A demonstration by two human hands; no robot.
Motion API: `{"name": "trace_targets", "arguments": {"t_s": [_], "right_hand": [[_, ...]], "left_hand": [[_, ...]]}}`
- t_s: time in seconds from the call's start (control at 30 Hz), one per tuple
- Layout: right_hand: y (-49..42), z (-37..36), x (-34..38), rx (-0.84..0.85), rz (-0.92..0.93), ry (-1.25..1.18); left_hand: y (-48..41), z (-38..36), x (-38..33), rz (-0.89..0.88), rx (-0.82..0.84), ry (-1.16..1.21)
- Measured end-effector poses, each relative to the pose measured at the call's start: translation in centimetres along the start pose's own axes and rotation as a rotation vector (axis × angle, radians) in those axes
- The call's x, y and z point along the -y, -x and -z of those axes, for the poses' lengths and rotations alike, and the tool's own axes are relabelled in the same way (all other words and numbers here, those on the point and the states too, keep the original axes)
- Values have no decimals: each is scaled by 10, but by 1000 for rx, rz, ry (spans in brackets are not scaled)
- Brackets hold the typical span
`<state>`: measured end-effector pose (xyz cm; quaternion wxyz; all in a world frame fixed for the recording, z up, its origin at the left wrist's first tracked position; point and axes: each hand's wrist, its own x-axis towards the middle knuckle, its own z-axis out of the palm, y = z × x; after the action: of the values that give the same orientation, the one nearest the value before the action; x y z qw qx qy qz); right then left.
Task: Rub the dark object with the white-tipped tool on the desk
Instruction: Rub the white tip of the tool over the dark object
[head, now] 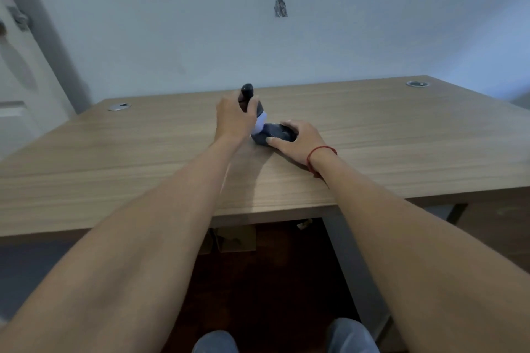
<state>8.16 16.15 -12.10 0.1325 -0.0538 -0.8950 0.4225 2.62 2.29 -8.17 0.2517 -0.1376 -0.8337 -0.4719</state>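
A small dark object (272, 133) lies flat near the middle of the wooden desk (143, 157). My right hand (299, 142) rests over its right side, thumb and fingers pinning it down. My left hand (233, 120) is wrapped around a black-handled tool (247, 92) held nearly upright. The tool's white tip (260, 125) presses against the left end of the dark object. A red string circles my right wrist.
Two round metal cable grommets sit in the desk's far corners, one at the left (120, 106) and one at the right (417, 83). A pale wall (258, 46) rises behind the desk. A cardboard box (232, 239) sits on the floor under the desk.
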Motion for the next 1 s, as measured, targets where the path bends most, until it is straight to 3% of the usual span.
{"name": "trace_targets", "arguments": {"t_s": [0.2,0.37,0.53,0.7,0.8,0.9,1.0], "right_hand": [[2,-3,3,-64,-24,26],[4,-1,4,-22,-30,3],[3,1,2,17,-40,-48],[1,-1,3,-28,-61,76],[2,-1,3,-61,-65,170],[-2,-3,-1,-44,-58,73],[-5,-3,0,-17,-75,17]], "left_hand": [[-1,1,25,59,114,-238],[1,5,7,40,-47,29],[6,0,21,3,134,-162],[2,-1,17,18,69,-64],[3,-3,12,12,117,-41],[2,-1,16,-8,130,-33],[-7,3,12,22,6,107]]}}
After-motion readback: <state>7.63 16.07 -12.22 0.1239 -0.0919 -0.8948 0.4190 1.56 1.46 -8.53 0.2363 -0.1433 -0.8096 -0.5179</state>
